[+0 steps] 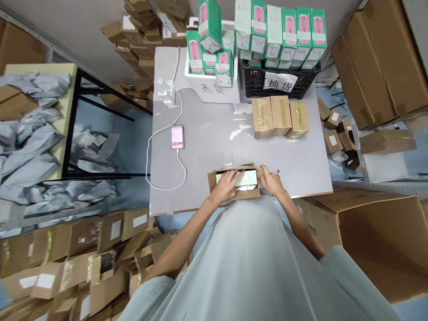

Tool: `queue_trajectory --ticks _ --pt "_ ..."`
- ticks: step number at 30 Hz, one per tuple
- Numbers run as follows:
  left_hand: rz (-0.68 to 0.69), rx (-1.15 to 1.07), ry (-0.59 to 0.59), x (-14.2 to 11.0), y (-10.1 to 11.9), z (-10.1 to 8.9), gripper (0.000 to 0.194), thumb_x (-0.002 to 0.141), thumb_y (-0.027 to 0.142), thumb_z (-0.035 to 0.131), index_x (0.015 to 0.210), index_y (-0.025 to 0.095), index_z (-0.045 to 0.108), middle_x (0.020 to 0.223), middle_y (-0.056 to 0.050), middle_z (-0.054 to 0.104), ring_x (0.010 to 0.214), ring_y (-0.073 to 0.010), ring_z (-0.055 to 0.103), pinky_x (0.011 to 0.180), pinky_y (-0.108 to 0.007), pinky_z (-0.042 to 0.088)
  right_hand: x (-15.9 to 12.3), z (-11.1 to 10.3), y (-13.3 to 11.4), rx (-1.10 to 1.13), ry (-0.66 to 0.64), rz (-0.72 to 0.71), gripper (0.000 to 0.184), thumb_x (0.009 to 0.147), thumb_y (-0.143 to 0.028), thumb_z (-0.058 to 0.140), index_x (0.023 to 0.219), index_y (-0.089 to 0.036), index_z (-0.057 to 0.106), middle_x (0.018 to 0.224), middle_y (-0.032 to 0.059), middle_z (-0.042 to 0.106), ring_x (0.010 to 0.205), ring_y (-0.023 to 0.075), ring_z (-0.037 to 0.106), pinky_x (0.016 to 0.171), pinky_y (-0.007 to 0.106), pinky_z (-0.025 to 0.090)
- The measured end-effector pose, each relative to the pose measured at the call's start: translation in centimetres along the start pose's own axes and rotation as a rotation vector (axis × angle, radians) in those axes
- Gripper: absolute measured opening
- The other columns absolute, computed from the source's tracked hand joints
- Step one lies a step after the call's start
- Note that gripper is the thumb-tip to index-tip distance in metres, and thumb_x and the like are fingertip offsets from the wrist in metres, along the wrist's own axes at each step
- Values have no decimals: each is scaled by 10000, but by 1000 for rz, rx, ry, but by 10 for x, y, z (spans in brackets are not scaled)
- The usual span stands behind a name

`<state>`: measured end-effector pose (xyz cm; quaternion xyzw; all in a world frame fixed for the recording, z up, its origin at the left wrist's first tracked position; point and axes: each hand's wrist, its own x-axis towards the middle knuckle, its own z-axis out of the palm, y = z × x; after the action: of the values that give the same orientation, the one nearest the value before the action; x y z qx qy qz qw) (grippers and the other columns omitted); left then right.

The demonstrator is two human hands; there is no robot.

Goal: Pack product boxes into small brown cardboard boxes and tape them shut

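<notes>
An opened cardboard box [251,194] sits at the table's front edge, close against my body. Inside it lies a pale green and white carton [249,178], with some white paper or wrapping along its near side. My left hand [227,183] reaches over the box's left side, its fingers stretched out across the carton. At the right end, my right hand [270,180] pinches the box's side flap between thumb and fingers. A small dark-and-metal object [277,172], too small to name, lies just beyond that hand.
Three taped cardboard boxes [280,117] stand behind. Further back, a white bin [214,91] and a black crate [252,82] hold green-and-pink cartons. A phone [177,137] on a white cable lies left. Shelves of grey parcels [31,147] and a large open carton [368,205] flank the table.
</notes>
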<state>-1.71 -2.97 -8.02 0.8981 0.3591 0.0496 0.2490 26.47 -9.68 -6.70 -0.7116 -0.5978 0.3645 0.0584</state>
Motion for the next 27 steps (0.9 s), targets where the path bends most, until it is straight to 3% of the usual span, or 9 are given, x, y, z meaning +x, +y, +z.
queue_trajectory --ticks 3,8,13,18,22,25,27 --pt "62 -14 60 2 4 -4 754 948 44 631 1690 177 619 1546 -236 664 1445 -422 660 1262 -632 560 11 -1 7 5 -35 15 549 1234 -336 387 1754 -194 488 1142 156 904 1070 372 846 935 384 569" --pt "43 -120 187 -9 12 -23 766 982 105 658 1734 225 570 1576 -212 650 1490 -409 646 1251 -605 586 17 9 20 51 31 -2 522 1218 -318 410 1712 -224 551 1269 142 894 1145 355 838 955 380 585" --pt "-136 -324 461 -24 15 -50 743 994 368 820 1700 259 616 1585 -174 650 1477 -385 671 1226 -543 620 15 20 23 161 96 -19 549 1187 -327 452 1699 -179 585 1294 159 880 1216 344 832 1072 444 625" --pt "-315 -764 688 -22 7 -65 942 865 563 978 1687 274 621 1517 -149 686 1434 -349 700 1176 -494 643 6 16 22 378 200 -36 553 1139 -382 519 1639 -174 627 1443 192 825 1231 308 834 1180 512 632" --pt "-414 -1135 750 -9 9 -73 999 710 566 1089 1580 276 690 1507 -142 736 1402 -340 728 1117 -443 659 -10 2 -8 657 311 -117 526 1096 -509 637 1525 -212 703 1480 195 805 1290 306 818 1132 492 679" --pt "-448 -1335 740 2 18 -78 870 720 545 1082 1471 256 752 1519 -146 758 1379 -342 754 1124 -459 661 -24 -10 -50 838 247 -247 564 1036 -577 786 1496 -256 727 1524 163 779 1303 299 814 952 386 729" --pt "-479 -1425 711 9 24 -80 840 733 538 1069 1460 247 765 1511 -156 772 1361 -353 770 1104 -473 675 -32 -16 -77 846 218 -318 558 1007 -561 849 1484 -290 747 1527 133 763 1314 292 803 877 345 734"
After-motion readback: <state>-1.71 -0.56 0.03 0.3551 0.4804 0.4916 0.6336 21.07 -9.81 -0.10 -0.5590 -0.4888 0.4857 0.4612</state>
